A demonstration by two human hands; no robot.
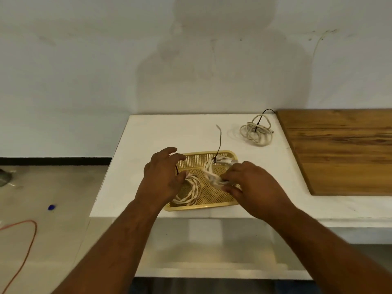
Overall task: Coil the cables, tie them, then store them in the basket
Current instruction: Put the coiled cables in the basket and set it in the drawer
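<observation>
Orange cord [29, 240] loops over the floor at the far left with a small blue scrap [51, 207] near it. Both lie off the white worktop [159, 132] and, I judge, are no part of the job. At the worktop's front edge sits the yellow mesh basket [201, 207]. Above its left end the left hand [163, 177] arches with curved fingers over the first coil [191, 193], a pale twisted cable lying flat on the basket floor. A dark strand [176, 169] rises beside the thumb, but I cannot tell whether the hand pinches it or only hovers; it may be steadying that coil to keep room clear. Over the basket's right half, the second coil [212, 175] stands tilted on edge, its loops bunched tight and cinched by a black tie [219, 145] whose long tail sticks straight up. The right hand [252, 185] grips this bundle at its near side, fingers and thumb closed round the strands, probably so the loops stay together while it is set down next to the first. Near the worktop's back right corner, the third coil [256, 132] rests well apart from the basket, tied but springy, with loops standing up loosely, and not yet stored. Just beside it, the wooden board [339, 149] runs along the right.
</observation>
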